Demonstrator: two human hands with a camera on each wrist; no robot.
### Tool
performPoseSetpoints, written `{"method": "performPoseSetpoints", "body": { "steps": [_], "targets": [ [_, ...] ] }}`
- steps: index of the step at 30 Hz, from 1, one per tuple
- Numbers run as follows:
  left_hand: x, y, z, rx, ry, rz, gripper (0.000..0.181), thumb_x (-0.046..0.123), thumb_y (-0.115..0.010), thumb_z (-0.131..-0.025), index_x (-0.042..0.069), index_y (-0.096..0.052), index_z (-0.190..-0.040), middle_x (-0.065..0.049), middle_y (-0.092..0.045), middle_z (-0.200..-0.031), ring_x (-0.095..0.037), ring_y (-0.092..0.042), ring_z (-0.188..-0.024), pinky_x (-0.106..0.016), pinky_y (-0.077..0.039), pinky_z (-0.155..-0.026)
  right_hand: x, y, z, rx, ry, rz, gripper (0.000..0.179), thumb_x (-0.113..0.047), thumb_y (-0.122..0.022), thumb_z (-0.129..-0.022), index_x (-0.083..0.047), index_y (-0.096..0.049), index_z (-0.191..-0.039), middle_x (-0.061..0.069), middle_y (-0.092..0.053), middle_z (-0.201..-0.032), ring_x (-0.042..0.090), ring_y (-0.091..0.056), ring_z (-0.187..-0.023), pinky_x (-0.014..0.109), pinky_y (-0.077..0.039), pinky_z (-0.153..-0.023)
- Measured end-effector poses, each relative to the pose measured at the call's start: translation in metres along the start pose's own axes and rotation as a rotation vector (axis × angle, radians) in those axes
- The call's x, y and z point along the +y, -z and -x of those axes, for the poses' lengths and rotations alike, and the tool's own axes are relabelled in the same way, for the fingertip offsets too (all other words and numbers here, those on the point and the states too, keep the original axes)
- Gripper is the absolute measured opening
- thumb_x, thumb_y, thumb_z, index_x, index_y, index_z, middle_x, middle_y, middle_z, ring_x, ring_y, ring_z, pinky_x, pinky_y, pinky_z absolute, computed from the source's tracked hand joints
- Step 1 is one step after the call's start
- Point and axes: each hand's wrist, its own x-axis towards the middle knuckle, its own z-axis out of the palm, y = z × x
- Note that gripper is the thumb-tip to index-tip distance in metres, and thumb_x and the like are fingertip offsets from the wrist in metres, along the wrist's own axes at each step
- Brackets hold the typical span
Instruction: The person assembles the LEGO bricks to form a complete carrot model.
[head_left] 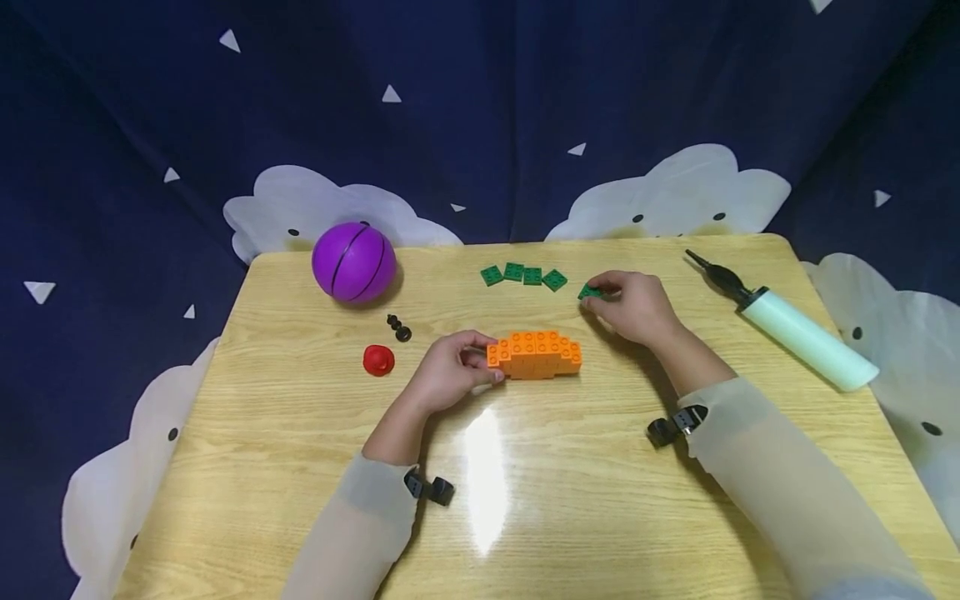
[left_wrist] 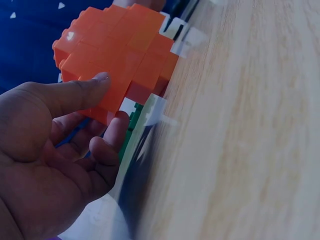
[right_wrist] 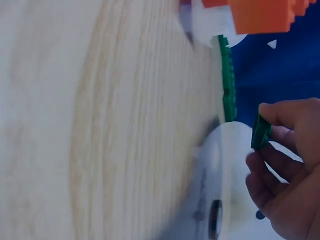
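An orange block of joined toy bricks (head_left: 536, 357), stepped at its ends and studded on top, stands near the middle of the table. My left hand (head_left: 450, 371) grips its left end; in the left wrist view the thumb lies along the face of the orange bricks (left_wrist: 120, 50). Over to the right, my right hand (head_left: 633, 307) pinches a small green brick (head_left: 589, 292) between thumb and fingers. The right wrist view has that green brick (right_wrist: 260, 131) held up off the table. Several flat green bricks (head_left: 532, 276) lie in a row behind the orange block.
At the back left sits a purple ball (head_left: 354, 262). A black beaded piece (head_left: 399, 328) and a small red hat (head_left: 378, 360) lie left of my left hand. On the right side lies a pale green hand pump (head_left: 806, 337) with a black nozzle. A dark patterned curtain (head_left: 480, 108) hangs behind the table.
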Motion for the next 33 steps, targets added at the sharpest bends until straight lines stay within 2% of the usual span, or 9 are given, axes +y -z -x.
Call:
{"method": "performPoseSetpoints", "body": {
  "steps": [6,13,19,25,33],
  "targets": [
    [0.000,-0.001,0.000,0.002,-0.005,-0.003,0.043,0.009,-0.087,-0.084,0.011,-0.070,-0.123,-0.007,-0.074,-0.088,-0.021,-0.070,-0.081,-0.032,-0.053,-0.073,-0.011,0.006,0.016,0.019,0.091,-0.079,0.032,-0.030,-0.076,-0.096,-0.011,-0.074,-0.122,0.009,-0.075,-0.113,0.028,-0.070,-0.096,0.047,-0.056,-0.084],
    [0.000,-0.002,-0.001,0.002,-0.003,0.006,0.043,0.008,-0.087,-0.083,0.011,-0.071,-0.123,-0.005,-0.073,-0.090,-0.019,-0.070,-0.084,-0.031,-0.055,-0.074,-0.026,0.010,0.032,0.061,0.205,-0.110,0.029,-0.028,-0.075,-0.097,-0.013,-0.075,-0.122,0.004,-0.073,-0.121,0.026,-0.068,-0.101,0.050,-0.054,-0.086],
    [0.000,-0.003,-0.001,0.009,0.006,0.004,0.043,0.009,-0.087,-0.083,0.012,-0.071,-0.123,-0.005,-0.073,-0.090,-0.019,-0.070,-0.084,-0.030,-0.054,-0.073,-0.038,0.010,0.046,0.073,0.301,-0.118,0.026,-0.025,-0.074,-0.098,-0.017,-0.076,-0.123,0.000,-0.072,-0.123,0.022,-0.067,-0.103,0.047,-0.051,-0.079],
    [0.000,-0.003,0.000,0.007,0.005,0.018,0.043,0.008,-0.087,-0.083,0.012,-0.071,-0.123,-0.006,-0.073,-0.089,-0.020,-0.070,-0.084,-0.030,-0.054,-0.073,-0.049,0.009,0.058,0.046,0.377,-0.146,0.026,-0.019,-0.074,-0.098,-0.015,-0.075,-0.124,0.002,-0.070,-0.126,0.023,-0.067,-0.106,0.050,-0.052,-0.091],
    [-0.002,-0.002,0.001,0.011,0.005,0.037,0.043,0.007,-0.087,-0.083,0.011,-0.070,-0.123,-0.006,-0.074,-0.089,-0.019,-0.071,-0.083,-0.029,-0.055,-0.075,-0.058,0.005,0.067,0.026,0.504,-0.154,0.028,-0.011,-0.076,-0.095,-0.014,-0.075,-0.123,0.002,-0.071,-0.125,0.022,-0.069,-0.108,0.047,-0.054,-0.092]
  ]
}}
